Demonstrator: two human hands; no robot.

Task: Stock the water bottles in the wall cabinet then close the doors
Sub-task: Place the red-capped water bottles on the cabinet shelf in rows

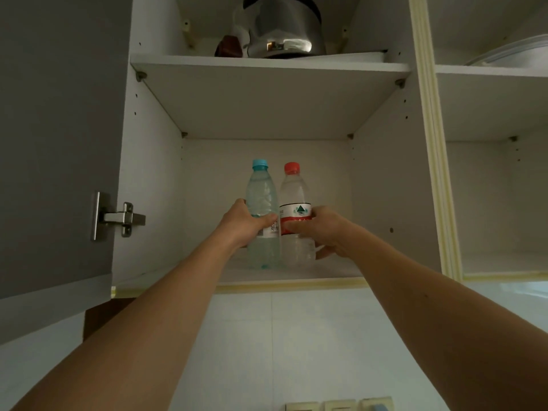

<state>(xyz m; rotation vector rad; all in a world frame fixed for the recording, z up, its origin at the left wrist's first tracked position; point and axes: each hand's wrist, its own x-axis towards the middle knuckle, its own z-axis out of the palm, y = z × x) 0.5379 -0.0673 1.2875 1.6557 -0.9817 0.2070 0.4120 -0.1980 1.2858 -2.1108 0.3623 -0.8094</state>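
Observation:
Two water bottles stand upright side by side on the bottom shelf (166,274) of the open wall cabinet. The blue-capped bottle (261,188) is on the left, and my left hand (246,222) is wrapped around its middle. Touching it on the right is the red-capped bottle (293,191) with a red and white label, which my right hand (321,231) grips at label height. Both bottoms rest on the shelf near its middle.
The left cabinet door (56,137) is swung open, its hinge (118,216) showing. A steel kettle (284,28) sits on the upper shelf. A second open compartment (498,203) lies to the right, behind a cream divider. Tiled wall and switches (338,406) are below.

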